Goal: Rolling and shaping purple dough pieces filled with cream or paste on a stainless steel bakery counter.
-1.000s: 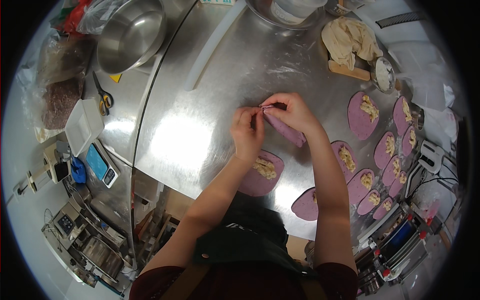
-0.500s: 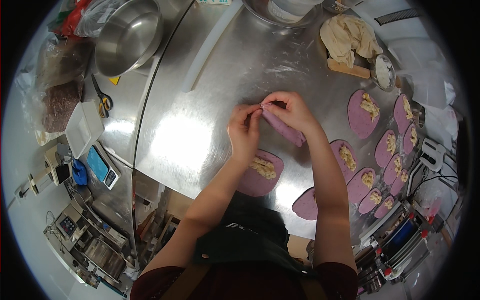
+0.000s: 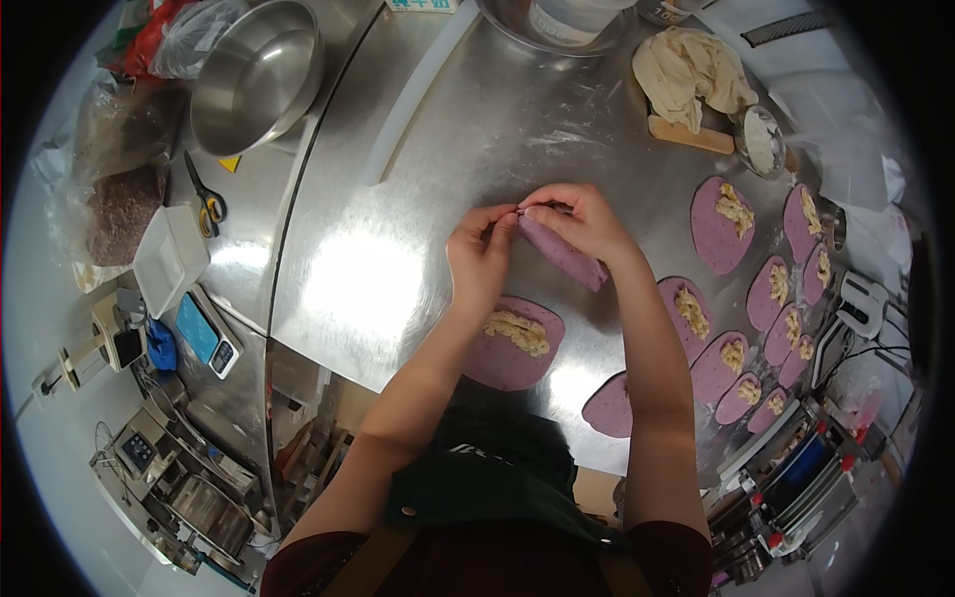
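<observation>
A folded, elongated piece of purple dough [image 3: 562, 249] lies diagonally on the steel table [image 3: 512, 124], its upper end between my hands. My left hand [image 3: 477, 259] pinches that end from the left with thumb and finger. My right hand [image 3: 587, 224] grips the same end from the right, fingers curled over it. A flat purple oval with pale chunky filling [image 3: 517, 348] lies below my left hand. Several more filled ovals [image 3: 716, 234] are spread out to the right, one partly hidden behind my right forearm.
A steel bowl [image 3: 257, 80], scissors [image 3: 204, 194], white tray [image 3: 169, 254] and scale [image 3: 207, 328] sit at the left. A long pale tube [image 3: 418, 95] lies toward the back. At the back right are a crumpled cloth [image 3: 686, 75], wooden scraper [image 3: 686, 134] and small flour bowl [image 3: 761, 144].
My left hand has shifted slightly left and up, fingertips still at the dough's end. My right hand keeps pinching there, and the folded dough has moved very little.
</observation>
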